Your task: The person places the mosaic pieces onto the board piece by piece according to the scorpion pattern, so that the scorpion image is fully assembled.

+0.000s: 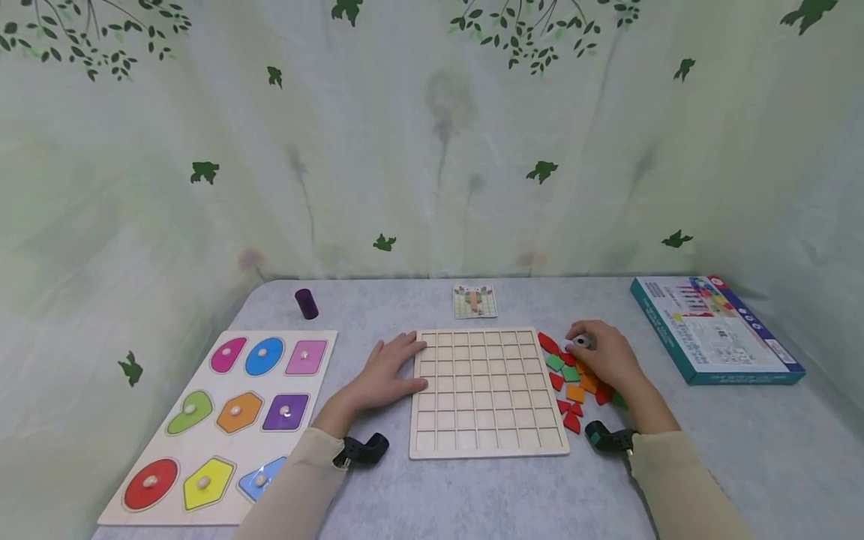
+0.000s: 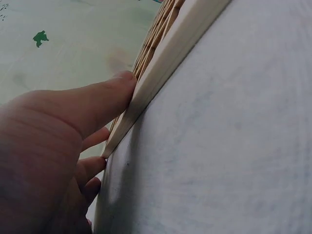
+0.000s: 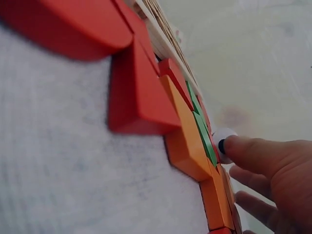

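A pale wooden grid board [image 1: 489, 394] lies flat on the table. My left hand [image 1: 388, 375] rests at its left edge, thumb [image 2: 109, 100] and fingertips touching the rim [image 2: 161, 58], fingers fairly straight. Right of the board, red, green and orange pieces [image 1: 575, 393] lie in a loose group. Above their far part, my right hand [image 1: 607, 356] pinches a small white round piece [image 1: 582, 341] with a dark spot. In the right wrist view the thumb [image 3: 248, 153] is on that white piece [image 3: 223, 141], beside the green piece [image 3: 204, 136]; its other side is hidden.
On the left lies a board of knobbed coloured shapes [image 1: 253, 375], partly under the left sleeve. A dark purple cylinder [image 1: 307, 304] stands behind it. A small picture card [image 1: 475, 301] lies beyond the grid board, and a flat teal-edged box [image 1: 718, 330] is at the right.
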Demonstrator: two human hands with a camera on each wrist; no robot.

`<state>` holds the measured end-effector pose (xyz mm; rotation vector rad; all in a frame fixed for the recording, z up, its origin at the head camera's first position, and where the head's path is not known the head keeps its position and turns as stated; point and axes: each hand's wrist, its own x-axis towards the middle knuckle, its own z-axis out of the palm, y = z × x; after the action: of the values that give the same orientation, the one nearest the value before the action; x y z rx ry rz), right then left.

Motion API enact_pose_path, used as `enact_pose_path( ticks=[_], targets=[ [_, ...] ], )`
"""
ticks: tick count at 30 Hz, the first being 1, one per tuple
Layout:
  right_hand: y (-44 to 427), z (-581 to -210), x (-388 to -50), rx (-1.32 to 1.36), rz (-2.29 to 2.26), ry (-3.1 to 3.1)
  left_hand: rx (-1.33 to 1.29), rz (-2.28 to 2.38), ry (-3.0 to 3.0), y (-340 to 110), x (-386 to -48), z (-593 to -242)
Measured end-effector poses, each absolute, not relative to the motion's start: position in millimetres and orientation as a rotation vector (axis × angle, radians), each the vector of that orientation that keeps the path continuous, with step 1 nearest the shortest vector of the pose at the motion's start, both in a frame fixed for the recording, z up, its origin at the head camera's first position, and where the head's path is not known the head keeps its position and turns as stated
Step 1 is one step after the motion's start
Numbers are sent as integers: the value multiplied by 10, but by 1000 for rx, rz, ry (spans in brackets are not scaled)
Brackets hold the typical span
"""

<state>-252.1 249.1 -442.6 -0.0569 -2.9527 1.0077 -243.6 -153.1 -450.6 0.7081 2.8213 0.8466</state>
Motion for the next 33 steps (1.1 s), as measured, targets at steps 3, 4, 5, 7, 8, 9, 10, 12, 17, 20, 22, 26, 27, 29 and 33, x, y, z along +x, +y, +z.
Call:
enact_pose_path(
  ticks=[3, 4, 5, 7, 8, 9, 10, 12, 17, 20, 22, 26, 27, 29, 33],
  targets=[
    [2498, -4428, -2529, -69, 1079, -2937, 743, 820, 2813, -1543, -2442, -4502],
    [2499, -4430, -2531, -74, 1105, -2933, 754, 813, 2810, -1548, -2445, -4501],
    [2502, -4436, -2536, -78, 1121, -2932, 761, 808, 2805, -1555, -2450, -4499],
    [2501, -4443, -2541, -85, 1159, -2930, 775, 796, 2790, -1575, -2454, -4494],
    [2500, -4447, -2543, -91, 1177, -2930, 778, 792, 2779, -1587, -2455, -4491],
    [2499, -4451, -2547, -95, 1194, -2928, 784, 788, 2765, -1600, -2457, -4487],
    [2502, -4457, -2552, -105, 1212, -2925, 791, 785, 2749, -1612, -2457, -4481],
    [2500, -4464, -2557, -113, 1236, -2917, 814, 781, 2716, -1638, -2458, -4468],
    [2505, -4474, -2572, -160, 1291, -2907, 875, 766, 2618, -1703, -2455, -4416],
    [2502, -4470, -2576, -180, 1333, -2891, 885, 757, 2582, -1730, -2451, -4383],
    [2502, -4461, -2574, -184, 1340, -2879, 897, 747, 2580, -1735, -2453, -4374],
    [2506, -4430, -2554, -211, 1336, -2848, 916, 741, 2601, -1715, -2461, -4380],
    [2506, -4422, -2547, -221, 1338, -2839, 918, 745, 2606, -1709, -2459, -4385],
    [2504, -4405, -2536, -224, 1337, -2820, 912, 749, 2611, -1696, -2455, -4392],
    [2489, -4363, -2511, -196, 1335, -2779, 901, 754, 2616, -1691, -2445, -4392]
  ],
)
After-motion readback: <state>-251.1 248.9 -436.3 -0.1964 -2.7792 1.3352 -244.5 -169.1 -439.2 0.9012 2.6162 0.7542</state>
